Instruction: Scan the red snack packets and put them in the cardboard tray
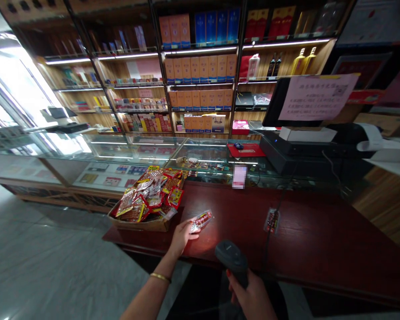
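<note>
My left hand [182,235] pinches a small clear snack packet [202,221] with red and white print, held just above the dark red counter [226,209]. In my right hand [251,295] is a black barcode scanner [231,255], its head tilted toward the packet. A patch of light falls on the counter beside the packet. To the left of my left hand stands an open cardboard box [138,224] heaped with red and yellow snack packets [153,193]. Another snack packet [272,221] lies flat on the counter to the right, with a dark cable passing over it.
Glass display cases [136,149] run behind the counter. At the right stand a monitor [273,102] with a pink paper sign [315,98] and a black machine [296,151]. A red mat [246,150] lies on the glass. Shelves of boxes [200,66] and bottles line the wall.
</note>
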The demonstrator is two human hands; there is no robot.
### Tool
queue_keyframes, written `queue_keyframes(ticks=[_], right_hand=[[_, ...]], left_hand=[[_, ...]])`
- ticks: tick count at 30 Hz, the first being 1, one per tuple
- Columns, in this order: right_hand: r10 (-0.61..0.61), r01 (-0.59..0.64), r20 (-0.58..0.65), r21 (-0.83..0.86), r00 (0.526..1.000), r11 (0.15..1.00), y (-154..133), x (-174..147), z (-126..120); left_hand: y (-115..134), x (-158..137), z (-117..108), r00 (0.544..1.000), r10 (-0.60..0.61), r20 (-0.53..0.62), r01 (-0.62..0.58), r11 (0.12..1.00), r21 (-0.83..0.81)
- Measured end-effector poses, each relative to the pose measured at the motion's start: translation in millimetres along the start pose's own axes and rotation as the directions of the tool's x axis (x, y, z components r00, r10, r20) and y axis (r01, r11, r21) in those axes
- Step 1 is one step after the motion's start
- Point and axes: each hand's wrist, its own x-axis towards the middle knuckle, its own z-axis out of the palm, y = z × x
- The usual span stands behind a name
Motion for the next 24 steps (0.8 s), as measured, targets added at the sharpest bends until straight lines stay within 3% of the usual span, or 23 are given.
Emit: queue_keyframes(ticks=[9,24], right_hand=[[0.041,-0.04,0.026,-0.042,0.999,0.998,-0.5,6.9,1.8],[-0.02,0.021,0.052,-0.013,0.998,1.0,-4.1,21.0,17.7]], left_hand=[[-3.3,4.6,-0.5,1.0,-0.01,-0.011,0.01,1.0,-0.008],[-8.9,7.3,-4.5,1.0,0.006,-0.007,-0.006,0.999,-0.032]])
